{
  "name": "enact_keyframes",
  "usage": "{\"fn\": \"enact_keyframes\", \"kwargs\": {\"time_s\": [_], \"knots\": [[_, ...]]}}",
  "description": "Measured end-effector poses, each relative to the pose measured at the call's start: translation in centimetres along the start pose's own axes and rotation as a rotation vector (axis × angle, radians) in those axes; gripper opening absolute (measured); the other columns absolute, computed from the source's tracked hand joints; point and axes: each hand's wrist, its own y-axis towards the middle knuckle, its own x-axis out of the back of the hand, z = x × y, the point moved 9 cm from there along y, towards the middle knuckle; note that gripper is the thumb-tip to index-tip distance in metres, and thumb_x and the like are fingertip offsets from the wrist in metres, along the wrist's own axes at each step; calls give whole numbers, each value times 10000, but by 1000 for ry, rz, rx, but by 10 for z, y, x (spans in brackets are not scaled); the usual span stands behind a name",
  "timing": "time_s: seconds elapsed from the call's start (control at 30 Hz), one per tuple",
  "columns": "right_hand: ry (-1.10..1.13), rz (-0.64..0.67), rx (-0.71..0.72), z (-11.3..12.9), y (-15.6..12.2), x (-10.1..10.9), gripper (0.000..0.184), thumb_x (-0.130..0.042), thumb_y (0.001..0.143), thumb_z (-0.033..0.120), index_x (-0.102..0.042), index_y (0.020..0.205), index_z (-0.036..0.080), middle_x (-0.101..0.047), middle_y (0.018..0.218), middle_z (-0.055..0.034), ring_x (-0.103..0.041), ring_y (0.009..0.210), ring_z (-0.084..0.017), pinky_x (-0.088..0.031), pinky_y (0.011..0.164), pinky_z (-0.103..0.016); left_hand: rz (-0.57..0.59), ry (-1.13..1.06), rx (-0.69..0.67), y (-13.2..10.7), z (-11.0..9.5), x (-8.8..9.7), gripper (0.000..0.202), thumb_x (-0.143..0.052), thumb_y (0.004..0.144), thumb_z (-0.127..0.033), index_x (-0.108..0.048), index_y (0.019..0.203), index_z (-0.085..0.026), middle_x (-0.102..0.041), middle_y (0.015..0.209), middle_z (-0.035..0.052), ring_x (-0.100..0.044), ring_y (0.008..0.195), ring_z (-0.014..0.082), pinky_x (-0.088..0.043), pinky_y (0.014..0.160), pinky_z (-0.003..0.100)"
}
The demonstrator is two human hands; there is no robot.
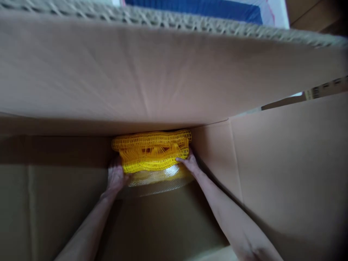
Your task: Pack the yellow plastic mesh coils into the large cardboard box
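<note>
Deep inside a large cardboard box (168,224), a folded bundle of yellow plastic mesh netting (152,159) lies against the far wall. Clear bubble wrap (154,185) shows along its near side, partly under it. My left hand (116,175) is at the bundle's left end, with its fingertips partly hidden behind the netting. My right hand (190,161) grips the right end, its thumb lying on the mesh and its other fingers out of sight behind. The bundle sits between both hands.
The far flap (152,72) of the box slants across the upper view, its corrugated edge close to the camera. Side flaps stand at left and right. Beyond the edge are a blue and white package (201,11) and a brown wooden-looking surface (312,14).
</note>
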Motion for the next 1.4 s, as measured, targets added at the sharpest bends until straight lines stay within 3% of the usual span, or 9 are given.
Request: {"fn": "enact_keyframes", "kwargs": {"time_s": [0.3,0.57,0.63,0.7,0.77,0.87,1.07,1.2,1.4], "knots": [[-47,28,-25,-8,2,-9,432,-692,997,432,-632,1349,188,-661,1368,-99,-676,1183,-270,-613,991,-492,-36,47,-48,13,2,-1,791,-662,707,-289,-408,1427,-80,-591,1419,237,-561,1319,428,-497,1136,594],[-47,42,-28,-12,2,-12,431,-693,996,432,-635,1346,188,-658,1380,-100,-672,1199,-276,-604,1009,-505,-15,-34,-18,6,4,8,875,-689,716,-335,-395,1499,-79,-533,1528,264,-489,1441,473,-448,1192,652],[-44,37,-21,-10,1,-11,432,-696,994,427,-634,1349,190,-655,1390,-104,-667,1215,-277,-595,1025,-516,-114,-43,-47,-2,-21,28,882,-662,811,-395,-343,1565,-66,-473,1598,284,-432,1504,471,-435,1206,654],[-37,33,-12,-6,-1,-12,432,-696,995,423,-631,1354,192,-653,1395,-107,-666,1217,-273,-593,1030,-518,-214,-14,-164,-9,-66,45,832,-580,936,-464,-294,1629,-102,-392,1691,250,-317,1597,430,-345,1280,642],[-31,27,-4,-3,-1,-14,431,-692,998,426,-630,1354,192,-653,1390,-106,-669,1206,-271,-599,1018,-511,-109,63,-376,-7,-119,34,746,-503,1007,-497,-315,1659,-185,-347,1750,172,-243,1647,374,-249,1336,609],[-30,18,0,-4,1,-16,429,-689,999,429,-630,1352,192,-656,1380,-103,-674,1190,-269,-608,1001,-500,-22,156,-429,14,-154,9,742,-472,1022,-543,-352,1658,-179,-324,1761,159,-246,1650,372,-161,1355,630],[-63,-12,-14,-18,2,-14,443,-691,997,430,-623,1367,196,-645,1403,-107,-663,1219,-276,-597,1022,-514,-58,161,-359,50,-140,-18,690,-391,1057,-499,-310,1673,-199,-292,1774,117,-232,1659,338,-17,1356,663],[-82,-25,-39,-20,5,-15,458,-686,995,454,-625,1372,201,-662,1402,-107,-664,1240,-278,-577,1058,-520,-53,143,-385,48,-139,-16,723,-424,1042,-535,-315,1671,-193,-322,1766,127,-240,1656,333,-32,1362,630],[-127,-40,-113,-31,12,-13,584,-702,940,523,-609,1433,224,-757,1321,-121,-663,1322,-291,-514,1145,-403,-47,158,-388,49,-141,-11,739,-462,1030,-545,-319,1670,-205,-320,1765,148,-236,1654,360,-65,1352,659]]}}
